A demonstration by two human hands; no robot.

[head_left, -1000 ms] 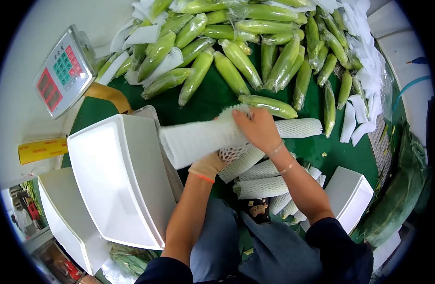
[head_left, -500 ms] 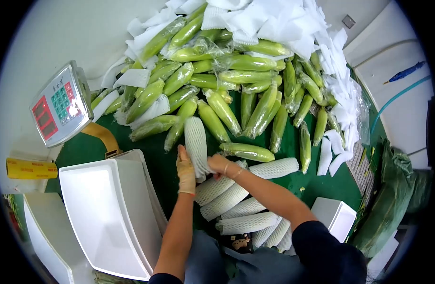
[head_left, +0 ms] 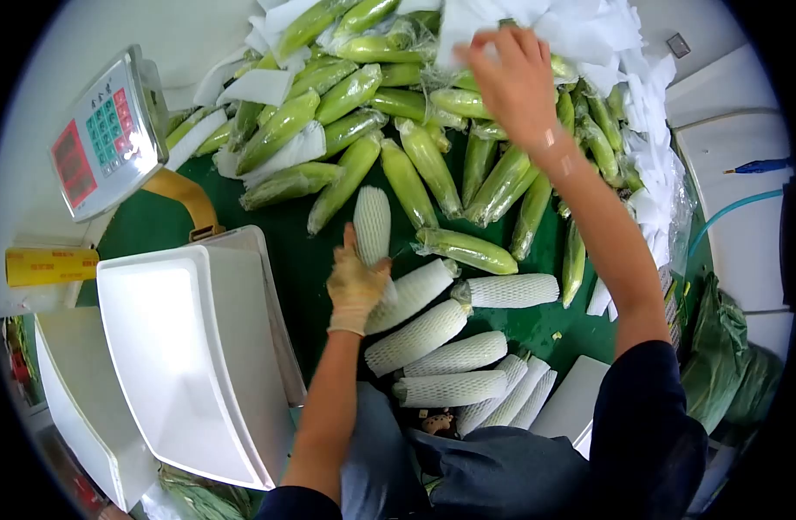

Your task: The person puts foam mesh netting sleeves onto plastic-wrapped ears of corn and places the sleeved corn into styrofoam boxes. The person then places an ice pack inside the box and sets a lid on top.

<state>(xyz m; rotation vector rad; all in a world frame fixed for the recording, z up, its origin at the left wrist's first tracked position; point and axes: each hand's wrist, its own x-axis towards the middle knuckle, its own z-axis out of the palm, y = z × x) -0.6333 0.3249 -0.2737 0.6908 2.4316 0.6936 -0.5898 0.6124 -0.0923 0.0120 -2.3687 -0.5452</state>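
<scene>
My left hand (head_left: 356, 282), in a pale glove, grips the lower end of a green vegetable in a white foam net (head_left: 373, 227), held roughly upright over the green table. My right hand (head_left: 512, 78) is raised at the top, at the white foam sheets (head_left: 580, 30); its fingers are blurred, and whether they hold a sheet is unclear. Plastic-wrapped green vegetables (head_left: 415, 169) lie piled beyond my hands. Several foam-netted ones (head_left: 428, 334) lie between my forearms.
A scale (head_left: 112, 130) stands at the left above a yellow roll (head_left: 51, 267). White bins (head_left: 181, 364) fill the lower left. A small white box (head_left: 576, 399) sits by my right sleeve. A green bag (head_left: 719, 355) and a blue hose (head_left: 736, 208) are at the right.
My right hand has left the netted vegetable and moved up and right to the foam sheets. My left hand still grips the netted vegetable. The camera view has shifted.
</scene>
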